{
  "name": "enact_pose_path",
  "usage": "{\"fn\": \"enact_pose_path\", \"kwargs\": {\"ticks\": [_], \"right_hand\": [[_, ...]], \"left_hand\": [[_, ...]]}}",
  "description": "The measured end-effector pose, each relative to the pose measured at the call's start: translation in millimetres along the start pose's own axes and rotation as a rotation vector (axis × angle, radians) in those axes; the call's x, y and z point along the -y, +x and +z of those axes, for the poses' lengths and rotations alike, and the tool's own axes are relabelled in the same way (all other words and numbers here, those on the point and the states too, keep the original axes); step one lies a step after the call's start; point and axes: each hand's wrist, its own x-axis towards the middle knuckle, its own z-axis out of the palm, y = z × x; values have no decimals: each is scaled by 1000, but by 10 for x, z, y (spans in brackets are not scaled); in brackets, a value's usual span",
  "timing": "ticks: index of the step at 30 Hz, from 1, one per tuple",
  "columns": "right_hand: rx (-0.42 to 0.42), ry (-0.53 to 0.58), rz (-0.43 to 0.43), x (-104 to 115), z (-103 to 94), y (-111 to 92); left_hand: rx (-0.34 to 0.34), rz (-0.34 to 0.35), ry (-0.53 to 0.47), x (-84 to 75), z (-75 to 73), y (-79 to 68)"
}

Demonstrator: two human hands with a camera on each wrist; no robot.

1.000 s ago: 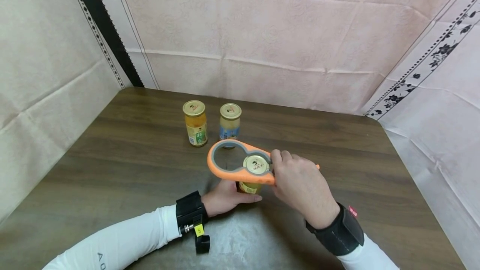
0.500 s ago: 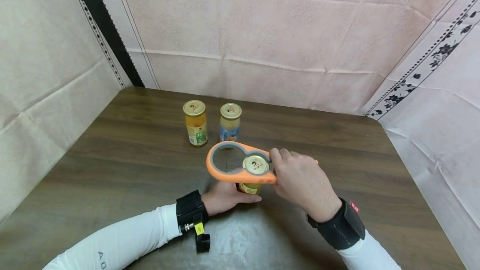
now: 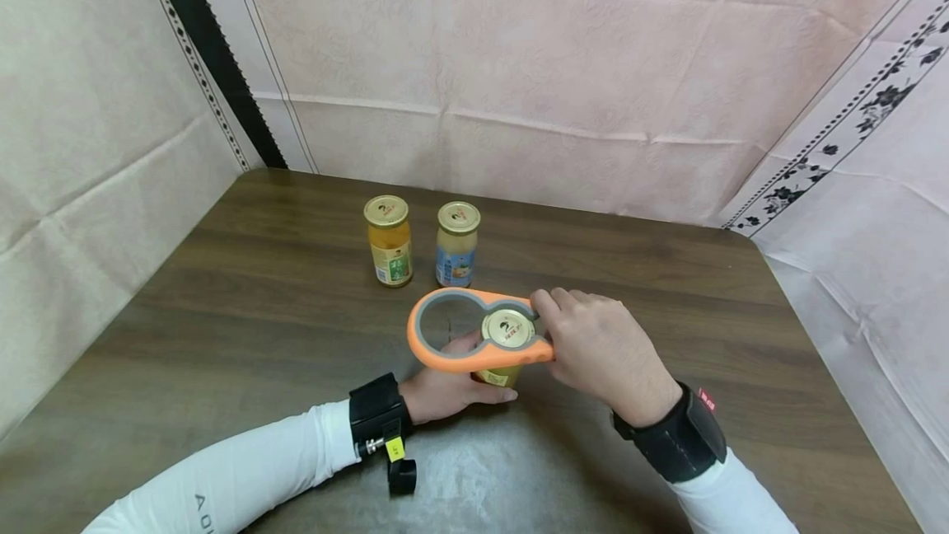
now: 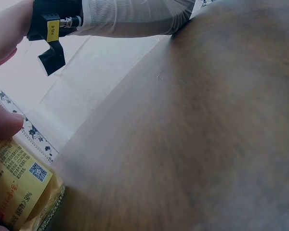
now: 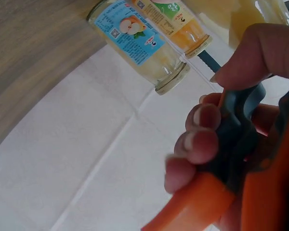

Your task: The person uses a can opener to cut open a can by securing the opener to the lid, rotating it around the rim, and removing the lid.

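My left hand [image 3: 445, 391] grips a glass jar [image 3: 498, 376] by its side, upright at the table's near middle. Its pale gold lid [image 3: 508, 328] shows through the smaller opening of an orange and grey jar opener [image 3: 454, 363]. My right hand [image 3: 602, 353] curls round the opener's handles, which reach out to the right. In the right wrist view the fingers wrap the dark grips and orange handle [image 5: 197, 199]. The left wrist view shows the held jar's yellow label [image 4: 20, 180] beside the thumb. The opener's wider opening lies to the left, with left-hand fingers partly visible through it.
Two lidded jars stand behind the hands: one with orange contents [image 3: 389, 241] and one with a blue label [image 3: 455, 245]. Brown wood-grain table [image 3: 259, 287] surrounds them. Pale cloth [image 3: 519, 89] hangs behind and at both sides.
The opener has turned slightly, its wide left end swinging toward me, and my right hand has shifted a little to the right. My left hand and the jar stay almost still.
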Motion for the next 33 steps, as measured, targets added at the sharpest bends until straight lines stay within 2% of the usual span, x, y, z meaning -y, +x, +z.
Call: {"fn": "enact_pose_path", "kwargs": {"ticks": [3, 7, 12, 25, 29, 33], "right_hand": [[-17, 5, -14, -20, 6, 9], [-30, 5, -23, -40, 15, 21], [-21, -4, -29, -61, 15, 39], [-23, 27, -26, -73, 53, 72], [-25, 18, -31, -83, 60, 93], [-21, 7, -30, -96, 70, 114]], "left_hand": [[22, -14, -37, 4, -3, 13], [14, -21, -56, 1, 3, 20], [-14, -8, -4, -16, 20, 26], [8, 20, 92, -34, -12, 22], [-2, 38, 82, -27, -12, 34], [4, 34, 23, -23, -15, 37]]}}
